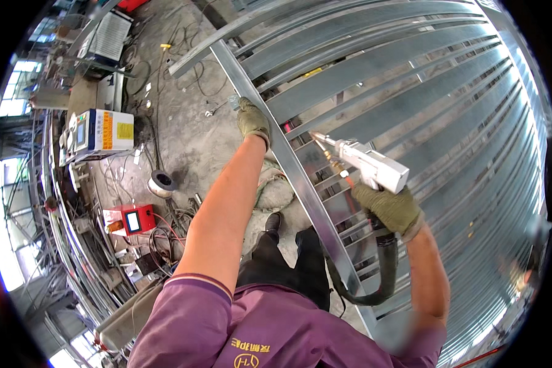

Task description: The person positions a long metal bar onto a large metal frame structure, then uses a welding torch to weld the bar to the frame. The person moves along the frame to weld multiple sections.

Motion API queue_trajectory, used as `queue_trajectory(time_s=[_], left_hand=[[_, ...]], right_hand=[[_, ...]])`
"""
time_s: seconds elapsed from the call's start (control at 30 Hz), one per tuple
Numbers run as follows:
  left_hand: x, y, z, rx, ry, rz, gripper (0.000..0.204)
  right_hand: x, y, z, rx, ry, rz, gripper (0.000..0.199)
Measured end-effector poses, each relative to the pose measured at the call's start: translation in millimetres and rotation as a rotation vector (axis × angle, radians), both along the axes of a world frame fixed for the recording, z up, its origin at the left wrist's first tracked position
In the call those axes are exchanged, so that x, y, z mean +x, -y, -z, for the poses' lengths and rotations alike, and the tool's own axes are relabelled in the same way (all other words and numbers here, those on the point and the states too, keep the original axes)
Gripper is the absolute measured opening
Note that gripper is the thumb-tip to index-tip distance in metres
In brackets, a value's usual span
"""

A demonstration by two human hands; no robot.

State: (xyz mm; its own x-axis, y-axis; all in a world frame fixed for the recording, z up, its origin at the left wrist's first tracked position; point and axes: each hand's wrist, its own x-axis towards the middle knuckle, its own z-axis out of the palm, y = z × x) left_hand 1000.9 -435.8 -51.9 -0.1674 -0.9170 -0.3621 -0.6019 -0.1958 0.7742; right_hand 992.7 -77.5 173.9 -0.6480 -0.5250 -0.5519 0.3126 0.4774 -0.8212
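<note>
My right hand (pixel 387 208), in an olive-green glove, is wrapped round the grip of a white handheld welding gun (pixel 377 167). The gun's copper-coloured nozzle (pixel 318 135) points up and left, close to the metal frame's edge rail (pixel 302 189). A thick dark hose (pixel 386 270) hangs from the grip and loops down over the rail. My left hand (pixel 253 119), gloved alike, rests against the rail's outer side, its fingers closed on a small grey-green piece (pixel 233 102) whose kind I cannot make out. Silvery slats (pixel 325 92) run rightward from the rail. A red glow shows near the nozzle.
On the floor at left lie a wrench (pixel 213 111), a wire spool (pixel 161 183) and tangled cables (pixel 165 236). A red machine with a screen (pixel 132 219) stands by stacked metal bars (pixel 73 257). Farther back is a white control box (pixel 111 132). My shoe (pixel 273 222) is beside the rail.
</note>
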Motion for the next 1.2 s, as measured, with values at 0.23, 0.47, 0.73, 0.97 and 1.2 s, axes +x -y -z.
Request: queue_trajectory(time_s=[0.23, 0.47, 0.73, 0.97, 1.2], left_hand=[[2.4, -15.8, -13.5, -0.033, 0.036, 0.001, 0.075], [-2.4, -21.7, -32.9, 0.016, 0.071, -0.027, 0.073], [-2.0, -20.7, -33.8, -0.070, 0.128, -0.005, 0.074], [-0.1, -14.5, -23.9, -0.047, 0.112, -0.022, 0.079], [-0.9, -13.2, -19.1, -0.014, 0.087, -0.013, 0.080]], right_hand=[[-24.9, 15.9, 49.9, -0.085, 0.142, -0.082, 0.024], [-30.4, 27.4, 70.9, -0.169, 0.183, -0.120, 0.022], [-30.7, 34.5, 69.3, -0.138, 0.223, -0.124, 0.020], [-28.5, 33.2, 76.2, -0.138, 0.188, -0.195, 0.037], [-27.1, 37.5, 67.4, -0.125, 0.193, -0.201, 0.037]])
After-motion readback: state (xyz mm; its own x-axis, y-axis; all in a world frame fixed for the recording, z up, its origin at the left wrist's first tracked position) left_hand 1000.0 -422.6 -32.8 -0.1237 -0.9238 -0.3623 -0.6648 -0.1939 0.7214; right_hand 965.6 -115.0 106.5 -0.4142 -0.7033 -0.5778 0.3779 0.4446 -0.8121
